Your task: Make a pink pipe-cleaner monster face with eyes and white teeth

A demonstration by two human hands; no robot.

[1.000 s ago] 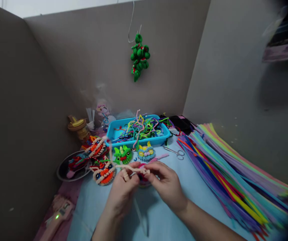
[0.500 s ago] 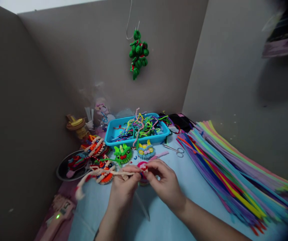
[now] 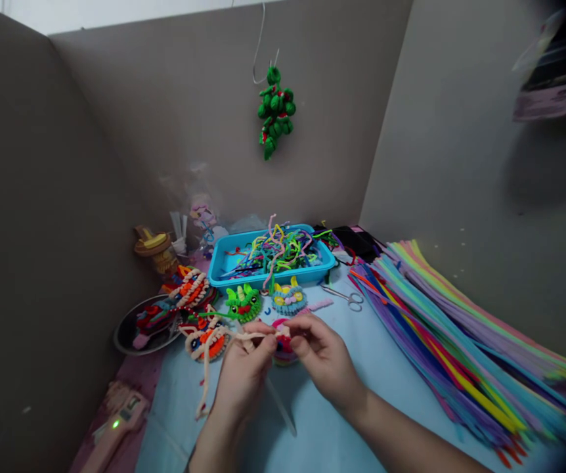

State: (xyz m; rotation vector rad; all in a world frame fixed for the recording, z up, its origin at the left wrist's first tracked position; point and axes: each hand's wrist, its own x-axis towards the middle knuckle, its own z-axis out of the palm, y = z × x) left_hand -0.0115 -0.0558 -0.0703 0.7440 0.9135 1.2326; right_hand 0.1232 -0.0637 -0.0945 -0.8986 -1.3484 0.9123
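Observation:
My left hand point(image 3: 246, 368) is closed on a cream pipe cleaner point(image 3: 207, 368), whose loose tail hangs down past the wrist on the left. Opposite it, the thumb and forefinger of my right hand point(image 3: 329, 364) pinch at the end of that strand. Between the hands shows a small pink and red fuzzy piece point(image 3: 284, 360), mostly covered by fingers; whether it is held or lies on the table I cannot tell. A thin white stick point(image 3: 282, 408) slants out from under my left hand. Just beyond lie a green pipe-cleaner face point(image 3: 243, 303) and a blue one point(image 3: 289, 298).
A blue tray point(image 3: 214, 272) of tangled pipe-cleaner scraps stands behind. Scissors point(image 3: 345, 297) lie right of it. Long coloured pipe cleaners point(image 3: 440, 341) spread along the right. At left are orange-and-cream pieces point(image 3: 207, 341), a metal bowl point(image 3: 125, 341) and a pink glue gun point(image 3: 118, 427).
The cream strand's loose tail has swung from pointing out left to hanging downward. Both hands stay close together with little movement. The whole view has shifted slightly.

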